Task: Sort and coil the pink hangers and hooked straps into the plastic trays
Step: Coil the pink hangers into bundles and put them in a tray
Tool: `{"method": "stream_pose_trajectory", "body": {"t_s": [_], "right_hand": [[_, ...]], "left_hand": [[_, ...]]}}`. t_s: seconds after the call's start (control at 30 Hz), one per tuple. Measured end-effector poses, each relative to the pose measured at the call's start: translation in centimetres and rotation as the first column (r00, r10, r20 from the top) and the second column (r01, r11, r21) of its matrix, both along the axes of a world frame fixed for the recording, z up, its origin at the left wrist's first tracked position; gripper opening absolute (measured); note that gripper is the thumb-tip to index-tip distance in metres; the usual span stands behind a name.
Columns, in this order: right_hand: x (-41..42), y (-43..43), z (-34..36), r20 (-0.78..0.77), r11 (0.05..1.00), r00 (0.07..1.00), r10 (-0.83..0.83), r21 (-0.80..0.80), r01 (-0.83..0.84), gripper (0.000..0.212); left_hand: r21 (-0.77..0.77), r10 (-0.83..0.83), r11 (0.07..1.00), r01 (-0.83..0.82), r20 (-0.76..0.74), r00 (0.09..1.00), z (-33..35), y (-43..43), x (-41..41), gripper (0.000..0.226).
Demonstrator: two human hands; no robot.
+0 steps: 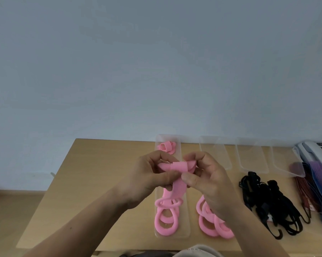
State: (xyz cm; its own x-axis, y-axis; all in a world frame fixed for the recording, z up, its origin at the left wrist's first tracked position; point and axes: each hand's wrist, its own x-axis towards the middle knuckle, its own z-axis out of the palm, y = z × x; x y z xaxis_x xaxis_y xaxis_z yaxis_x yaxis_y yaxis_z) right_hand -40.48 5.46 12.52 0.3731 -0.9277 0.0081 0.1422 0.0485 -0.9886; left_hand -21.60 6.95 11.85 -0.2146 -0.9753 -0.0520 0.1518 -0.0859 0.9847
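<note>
The left hand [149,175], in the centre of the frame, is pinching a pink hanger [177,166] between its thumb and curled fingers. The right hand [208,182] is gripping the rolled top end of the same hanger, fingers closed on it. The hanger's lower rings are hanging down into a clear tray [184,227]; a coiled hanger [166,147] is lying at the tray's far end. To the right, loose pink hangers [214,225], more trays [253,156] and black hooked straps [273,201] are lying on the wooden table [82,182]. A plain grey wall [119,62] is filling the upper frame.
</note>
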Motion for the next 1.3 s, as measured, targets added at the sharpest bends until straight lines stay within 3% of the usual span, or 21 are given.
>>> {"method": "stream_pose_trajectory", "body": {"t_s": [0.27,0.47,0.6,0.73,0.93,1.17,1.3], "right_hand": [[0.5,-0.1,0.4,-0.15,0.997,0.988,-0.03,0.059,0.039,0.051],[0.4,0.1,0.9,-0.097,0.999,0.995,-0.034,0.008,0.035,0.036],[0.2,0.2,0.7,-0.096,1.0,0.995,-0.02,0.01,0.021,0.014],[0.2,0.2,0.5,-0.095,1.0,0.995,0.003,0.0,-0.003,0.022],[0.4,0.1,0.4,-0.131,0.999,0.991,-0.013,-0.035,0.009,0.034],[0.3,-0.4,0.5,-0.077,1.0,0.997,0.02,-0.009,-0.02,0.027],[0.6,-0.7,0.5,-0.153,0.998,0.988,0.003,0.067,0.008,0.039]], "left_hand": [[-0.079,0.012,0.997,-0.008,0.055,0.998,0.0,0.3,0.0,0.02],[0.056,0.072,0.995,-0.077,0.086,0.994,-0.1,0.3,-0.2,0.047],[0.061,0.048,0.997,-0.056,0.124,0.991,0.1,0.2,-0.1,0.041],[0.051,0.008,0.999,-0.017,0.18,0.984,0.4,0.3,-0.1,0.037],[0.068,-0.02,0.998,0.012,0.11,0.994,0.9,0.1,0.1,0.026],[-0.036,0.015,0.999,-0.011,0.102,0.995,0.8,-0.1,0.1,0.023],[-0.099,0.043,0.995,-0.029,0.145,0.988,0.6,-0.1,0.1,0.027]]}}
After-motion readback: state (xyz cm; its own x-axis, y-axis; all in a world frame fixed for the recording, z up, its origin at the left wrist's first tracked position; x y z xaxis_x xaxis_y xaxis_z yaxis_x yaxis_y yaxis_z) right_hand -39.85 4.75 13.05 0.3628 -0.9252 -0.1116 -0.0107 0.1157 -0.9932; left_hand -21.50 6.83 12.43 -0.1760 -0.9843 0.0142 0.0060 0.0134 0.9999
